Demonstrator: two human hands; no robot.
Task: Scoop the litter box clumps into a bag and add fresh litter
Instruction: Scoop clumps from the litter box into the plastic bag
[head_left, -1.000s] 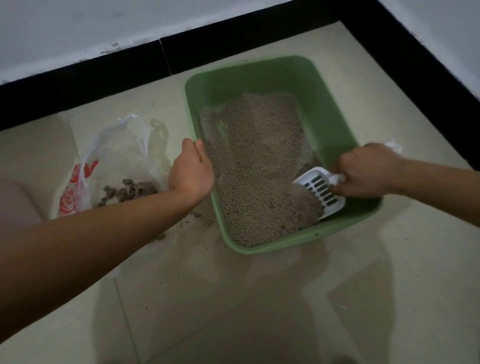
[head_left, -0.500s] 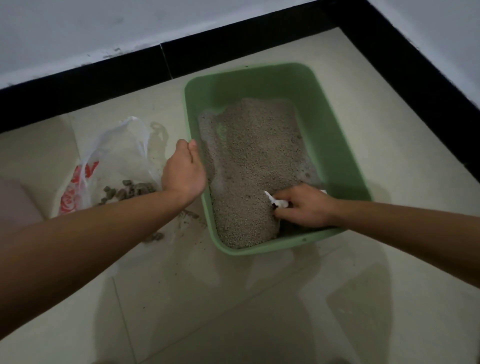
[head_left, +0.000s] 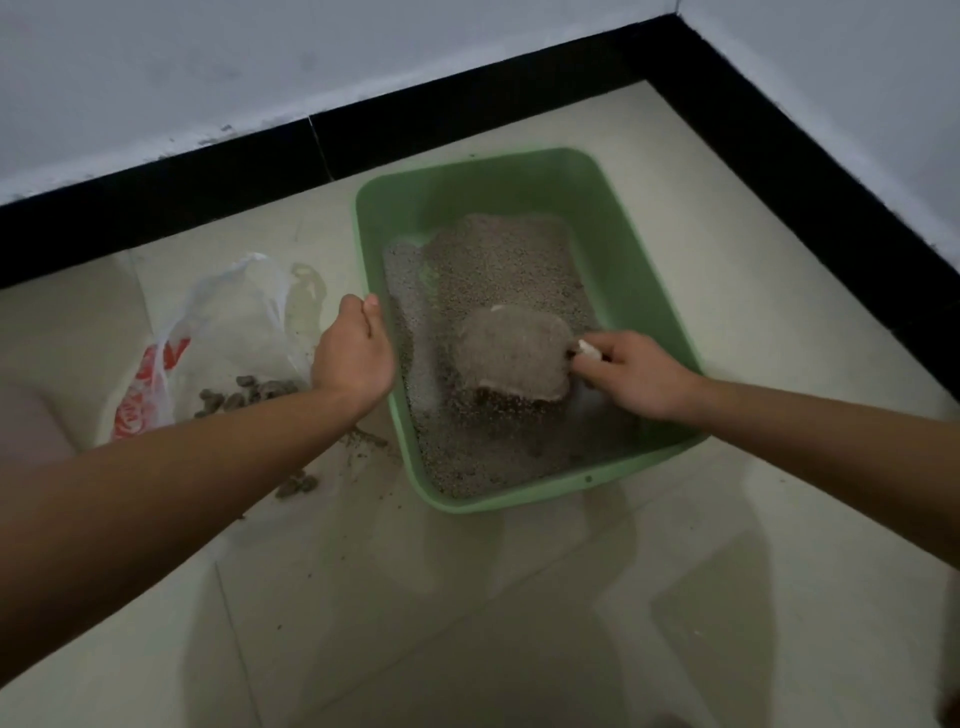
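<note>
In the room corner, box (head_left: 631, 270) sits on floor (head_left: 467, 623), far rim near baseboard (head_left: 467, 124); open floor in front and to the right. Bag (head_left: 234, 312) just left of box, clumps (head_left: 244, 397) inside, a few spilled beside it. Left hand (head_left: 356, 353) grips box's left rim. Right hand (head_left: 636, 376) holds scoop (head_left: 588, 348) by its handle, heaped with litter (head_left: 493, 249), above the bed.

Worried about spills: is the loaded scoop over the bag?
No, the right hand holds the scoop over the litter box; the bag lies left.
</note>
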